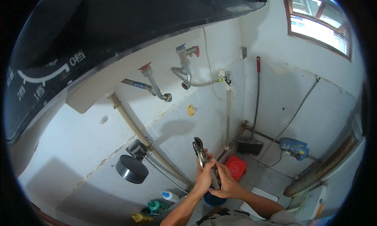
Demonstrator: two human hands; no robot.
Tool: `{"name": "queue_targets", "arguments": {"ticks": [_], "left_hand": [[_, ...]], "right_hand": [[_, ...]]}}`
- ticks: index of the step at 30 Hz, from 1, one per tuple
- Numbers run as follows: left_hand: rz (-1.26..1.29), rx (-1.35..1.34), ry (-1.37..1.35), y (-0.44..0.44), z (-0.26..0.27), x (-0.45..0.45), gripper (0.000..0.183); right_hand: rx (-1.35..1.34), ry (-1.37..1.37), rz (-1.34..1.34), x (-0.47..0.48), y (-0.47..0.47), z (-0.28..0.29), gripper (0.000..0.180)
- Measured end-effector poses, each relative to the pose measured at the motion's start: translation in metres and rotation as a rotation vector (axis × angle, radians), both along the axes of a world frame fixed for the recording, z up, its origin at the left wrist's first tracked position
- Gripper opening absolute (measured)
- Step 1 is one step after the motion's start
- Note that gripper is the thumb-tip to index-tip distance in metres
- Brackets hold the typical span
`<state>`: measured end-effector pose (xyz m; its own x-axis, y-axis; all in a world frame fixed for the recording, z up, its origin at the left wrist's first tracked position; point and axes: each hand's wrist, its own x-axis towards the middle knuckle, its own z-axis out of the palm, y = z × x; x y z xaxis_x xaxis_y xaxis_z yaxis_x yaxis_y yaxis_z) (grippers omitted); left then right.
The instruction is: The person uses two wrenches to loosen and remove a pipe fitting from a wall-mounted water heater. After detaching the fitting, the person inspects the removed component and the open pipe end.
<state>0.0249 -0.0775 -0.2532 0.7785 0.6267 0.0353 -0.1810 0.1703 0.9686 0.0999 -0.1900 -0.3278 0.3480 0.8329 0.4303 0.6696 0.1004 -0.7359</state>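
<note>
A pair of metal pliers point(201, 153), which look like locking pliers, is held in front of me with its dark jaws pointing up and parted, nothing between them. My left hand point(203, 178) wraps the tool below the jaws. Around the lower handles closes my right hand point(225, 181), fingers partly hidden. Beyond the jaws, on the wall, a bent metal pipe point(156, 86) ends in a hex nut point(168, 97). To its right is an angle valve point(184, 53) with a red handle, joined to another bent pipe point(188, 75) with a nut at its lower end.
A dark appliance with a dial scale point(165, 8) overhangs the top. A black round fixture point(132, 169) juts from the left wall near a beige pipe point(132, 122). Below are bottles point(157, 206), a red plastic container point(236, 168), a blue bucket point(215, 199) and a broom point(250, 147).
</note>
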Motion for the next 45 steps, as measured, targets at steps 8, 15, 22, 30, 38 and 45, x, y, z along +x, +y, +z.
{"name": "queue_targets", "arguments": {"ticks": [8,15,22,30,38,45], "left_hand": [[0.021,-0.046,0.074,-0.001,0.003,0.002,0.051],[-0.01,0.03,0.15,0.008,0.01,-0.003,0.059],[-0.127,0.174,0.155,0.031,0.02,-0.004,0.061],[0.202,0.017,-0.179,0.097,0.064,0.029,0.064],[0.125,0.292,-0.271,0.141,0.14,0.069,0.062],[0.066,0.384,-0.265,0.152,0.166,0.091,0.089]], "right_hand": [[-0.008,0.003,0.071,0.007,-0.003,0.005,0.112],[0.033,0.129,0.178,0.01,-0.003,0.013,0.111],[-0.108,-0.276,-0.083,0.045,0.004,0.034,0.107],[0.207,-0.437,-0.418,0.134,0.069,0.094,0.099],[0.43,-0.636,-0.458,0.17,0.122,0.154,0.096],[0.557,-0.634,-0.407,0.179,0.166,0.156,0.098]]}}
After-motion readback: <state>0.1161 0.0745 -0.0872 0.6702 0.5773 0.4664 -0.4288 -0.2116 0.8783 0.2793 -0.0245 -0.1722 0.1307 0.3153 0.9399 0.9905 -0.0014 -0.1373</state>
